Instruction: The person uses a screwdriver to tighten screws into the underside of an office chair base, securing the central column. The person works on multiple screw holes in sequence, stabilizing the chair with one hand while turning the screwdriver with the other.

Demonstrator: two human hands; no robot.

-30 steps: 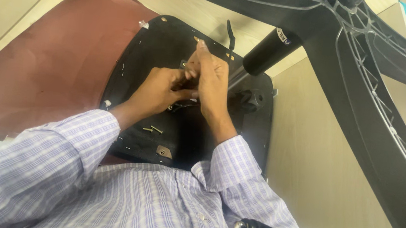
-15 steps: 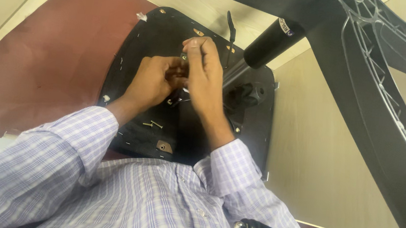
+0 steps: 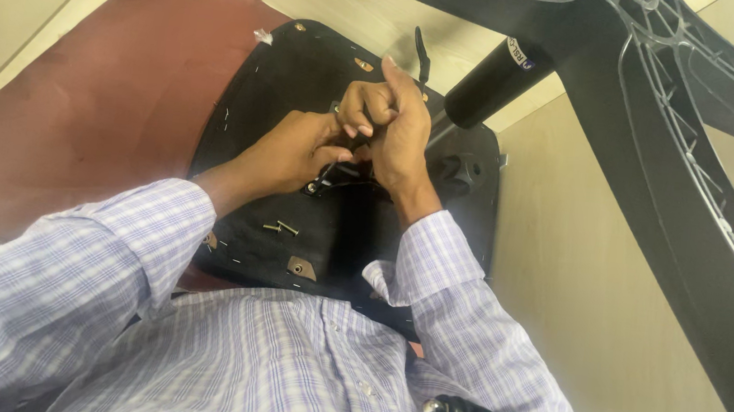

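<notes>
Nearest the camera are the person's checked shirt sleeves [image 3: 106,269], and at the bottom edge, below the right hand, a black chair part with a shiny bolt head [image 3: 434,411].

Just below the left hand, two loose screws [image 3: 281,227] lie on the black underside of an upturned chair seat [image 3: 298,81]. By the look of it some fasteners are not yet driven in, so the fitting work seems partly done; how many are already seated cannot be told, because the hands cover the middle of the seat.

The left hand [image 3: 300,149] is curled, its fingers closed around a small dark part at the black metal mechanism plate [image 3: 333,180] in the middle of the seat. The right hand [image 3: 393,127] sits directly beside it, touching it, fist closed on what looks like a thin dark tool; the tool itself is mostly hidden.

To the right of the hands a black knob [image 3: 462,171] sits on the seat's edge. Beyond the right hand a black gas-lift cylinder [image 3: 498,83] slants upward to the star-shaped chair base [image 3: 666,128], which sweeps across the top and right. To the left of the hands a brown sheet [image 3: 98,87] lies under the seat on the pale tabletop [image 3: 577,283].

No containers are in view; the screws lie loose.
</notes>
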